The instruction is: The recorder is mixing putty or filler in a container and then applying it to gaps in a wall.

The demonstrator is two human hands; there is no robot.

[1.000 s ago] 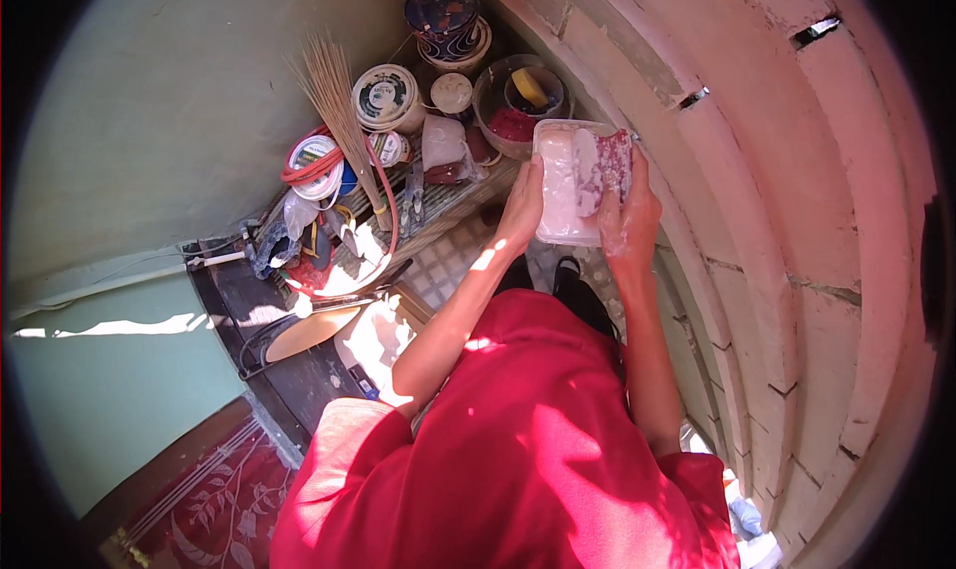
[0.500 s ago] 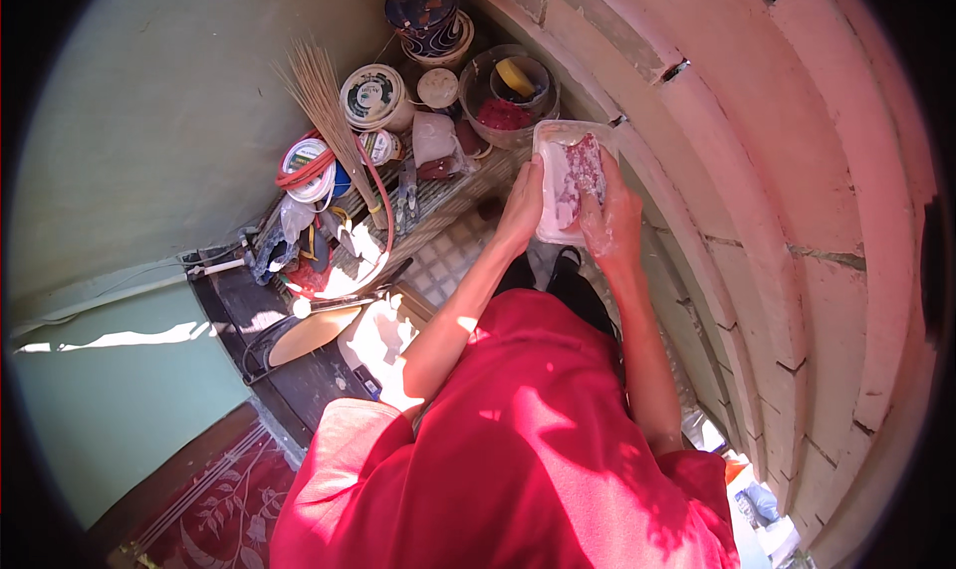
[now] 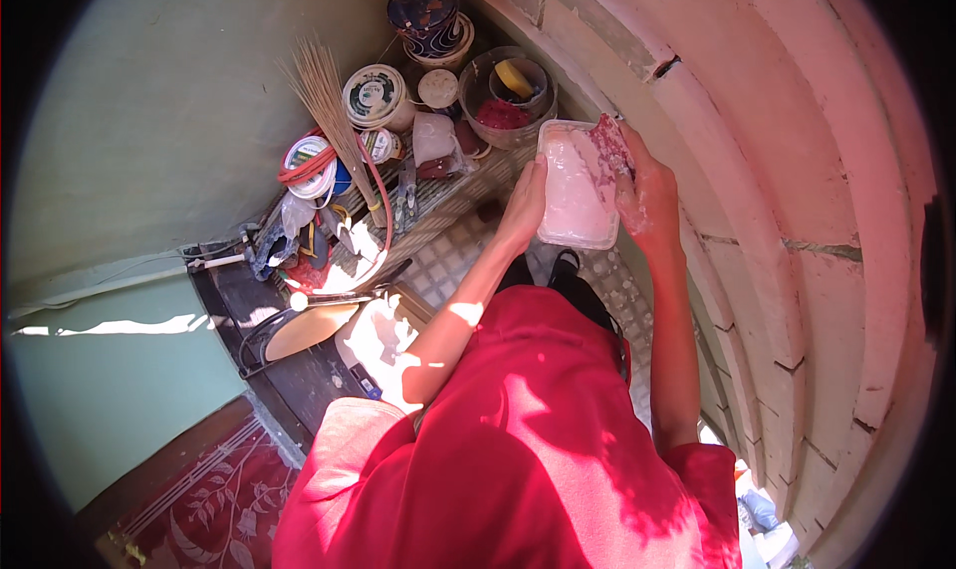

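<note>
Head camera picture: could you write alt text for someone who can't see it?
Seen from above, a person in a red garment holds a white rectangular container with both hands, left hand on one long side, right hand on the other. Beyond it, a cluttered shelf holds a clear bowl, round lidded tubs and a straw broom, beside pale stone steps.

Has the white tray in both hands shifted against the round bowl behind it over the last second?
Cannot tell for sure: the head camera moved too. The white tray looks about as close to the clear round bowl as before.
</note>
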